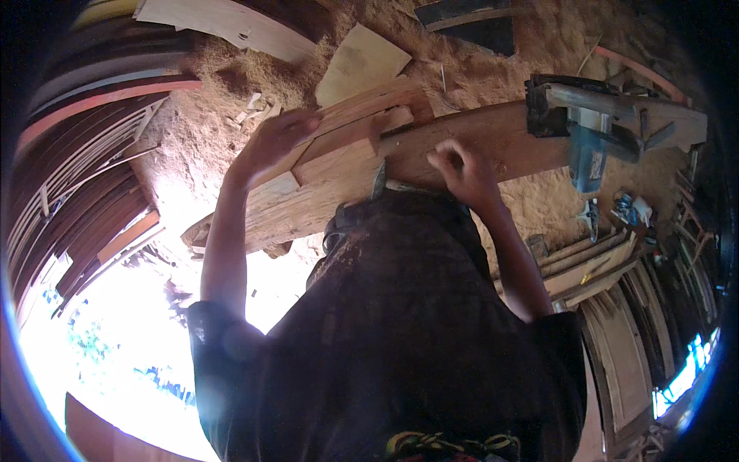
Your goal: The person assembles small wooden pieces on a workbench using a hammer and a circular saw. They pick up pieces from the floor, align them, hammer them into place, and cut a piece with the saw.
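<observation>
The left hand [273, 142] lies with fingers stretched out, not closed, pressing on the upper end of a pale, rough-sawn wooden block [323, 165] that sits slanted across the near end of a long brown wooden plank bench [493, 138]. The right hand [460, 171] is curled shut just beside the block, resting on the bench's near edge; whether it holds anything small cannot be told. Between the hands, at the bench's near edge, a dark metal hammer head [379, 179] peeks out above the person's dark shirt. Toward the bench's right end stands a blue-grey electric power tool [589, 146] under a metal frame. Sawdust [223, 85] covers the ground beyond, with a flat tan board offcut [360, 61] lying on it.
</observation>
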The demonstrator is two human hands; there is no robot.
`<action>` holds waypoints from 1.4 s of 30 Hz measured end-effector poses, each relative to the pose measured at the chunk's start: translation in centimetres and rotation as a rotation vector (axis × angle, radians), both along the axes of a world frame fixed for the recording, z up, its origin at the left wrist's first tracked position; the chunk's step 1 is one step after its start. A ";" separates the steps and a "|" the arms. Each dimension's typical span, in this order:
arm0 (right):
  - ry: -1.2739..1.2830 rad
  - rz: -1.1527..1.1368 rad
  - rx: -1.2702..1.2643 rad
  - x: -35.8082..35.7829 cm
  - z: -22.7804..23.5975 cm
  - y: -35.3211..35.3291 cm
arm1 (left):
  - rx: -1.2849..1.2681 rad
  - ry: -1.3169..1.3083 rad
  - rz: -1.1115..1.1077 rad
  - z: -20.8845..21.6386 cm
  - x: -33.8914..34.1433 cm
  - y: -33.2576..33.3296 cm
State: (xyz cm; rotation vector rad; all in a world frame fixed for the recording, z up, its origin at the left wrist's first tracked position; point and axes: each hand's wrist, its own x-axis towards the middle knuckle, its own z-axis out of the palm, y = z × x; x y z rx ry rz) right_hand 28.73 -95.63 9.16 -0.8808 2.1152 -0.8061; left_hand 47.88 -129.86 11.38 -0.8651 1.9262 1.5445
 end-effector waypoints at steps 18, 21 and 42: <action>0.554 0.298 -0.306 5.7 6.7 -9.9 | -0.375 0.273 0.048 3.2 7.8 4.8; 0.709 0.528 -0.260 6.8 5.3 -13.1 | -0.371 0.346 0.079 2.9 8.1 5.0; 0.307 0.732 0.119 6.9 5.4 -17.4 | -0.346 0.395 0.232 1.8 7.8 5.5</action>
